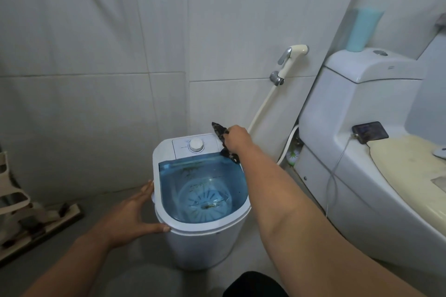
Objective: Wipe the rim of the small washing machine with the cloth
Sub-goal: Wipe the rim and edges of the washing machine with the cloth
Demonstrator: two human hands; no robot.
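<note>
A small white washing machine stands on the floor in the middle, its lid off and its blue tub showing. A white dial sits on the back panel. My right hand reaches over the far right corner of the rim and is shut on a dark patterned cloth, which touches the rim there. My left hand rests flat against the machine's left side, fingers spread along the rim.
A white toilet stands close on the right, with a dark phone and its cable on it. A bidet sprayer and hose hang on the tiled wall behind. A rack lies at the left.
</note>
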